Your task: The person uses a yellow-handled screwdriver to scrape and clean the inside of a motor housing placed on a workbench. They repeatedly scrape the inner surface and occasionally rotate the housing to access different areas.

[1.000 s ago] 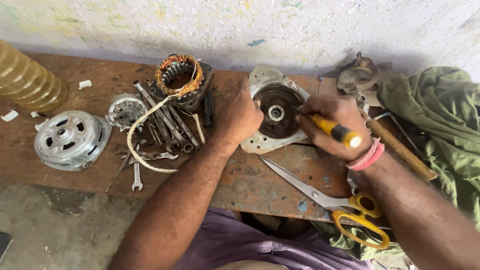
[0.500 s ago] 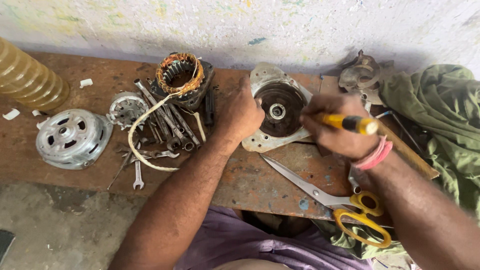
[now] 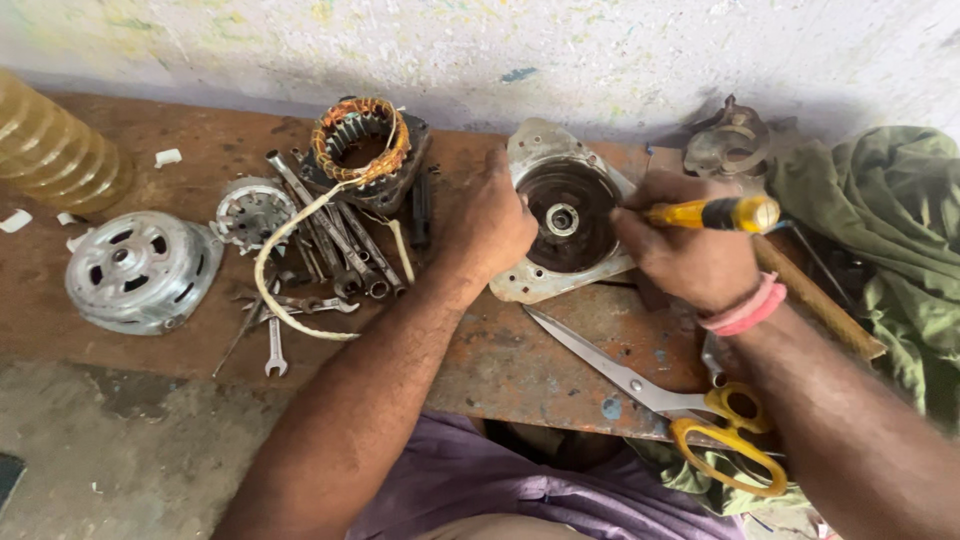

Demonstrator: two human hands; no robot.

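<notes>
The motor end plate is dull, stained cast metal. At its three o'clock, the screwdriver has a glossy yellow plastic handle. At five o'clock lie bright steel scissors; the workbench is rough and rust-mottled.

Left grip: I steady the motor cover.
Right grip: I clutch a yellow screwdriver.
Surface: scissors.

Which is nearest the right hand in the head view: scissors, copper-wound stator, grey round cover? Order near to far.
From the right hand:
1. Scissors, just below it on the bench.
2. Stator, past the left hand, upper middle.
3. Grey cover, far left of the bench.
</notes>
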